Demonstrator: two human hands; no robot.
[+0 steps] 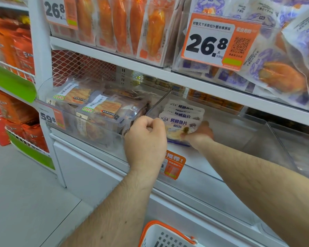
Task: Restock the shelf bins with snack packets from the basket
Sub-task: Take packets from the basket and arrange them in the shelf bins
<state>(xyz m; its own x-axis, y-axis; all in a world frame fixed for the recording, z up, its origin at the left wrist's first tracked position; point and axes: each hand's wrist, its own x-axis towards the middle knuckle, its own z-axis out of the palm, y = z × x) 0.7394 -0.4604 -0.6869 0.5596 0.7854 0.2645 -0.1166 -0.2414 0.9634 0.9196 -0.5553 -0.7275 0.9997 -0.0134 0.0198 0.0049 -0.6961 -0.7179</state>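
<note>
Packets [181, 120] in right grip [200, 134], left grip [145, 138] fisted empty at clear divider [159, 102], basket [166, 236] below.

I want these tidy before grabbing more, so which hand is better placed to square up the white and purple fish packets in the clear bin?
Probably the right hand: it already holds the front white and purple fish packet inside the clear plastic bin. The left hand is a fist at the bin's front.

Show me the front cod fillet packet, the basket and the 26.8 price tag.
front cod fillet packet [179, 124]: head view, printed front.
basket [165, 236]: head view, white wall.
26.8 price tag [208, 44]: head view, the digits.
</note>
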